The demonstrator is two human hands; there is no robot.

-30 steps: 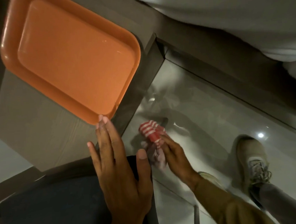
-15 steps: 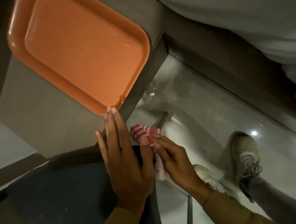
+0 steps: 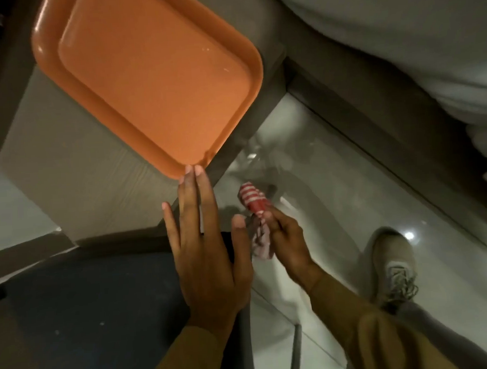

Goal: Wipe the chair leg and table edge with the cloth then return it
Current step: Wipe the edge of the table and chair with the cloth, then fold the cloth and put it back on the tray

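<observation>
A red-and-white striped cloth (image 3: 253,201) is bunched in my right hand (image 3: 286,240), low beside the chair and just above the floor. Part of the cloth hangs pale below my fingers. My left hand (image 3: 206,250) lies flat and open on the dark chair seat (image 3: 81,316), its fingertips reaching the table edge (image 3: 223,159) and the corner of the tray. A thin grey chair leg (image 3: 295,350) shows below my right forearm. The leg part under the cloth is mostly hidden.
An orange tray (image 3: 148,75) sits on the beige table (image 3: 63,174), its corner over the edge. A glossy tiled floor (image 3: 338,200) lies right of the table. My shoe (image 3: 393,263) stands there. White bedding (image 3: 398,29) fills the upper right.
My right hand with the cloth has moved away from my left hand, down and to the right along the chair side. My left hand stays flat on the seat.
</observation>
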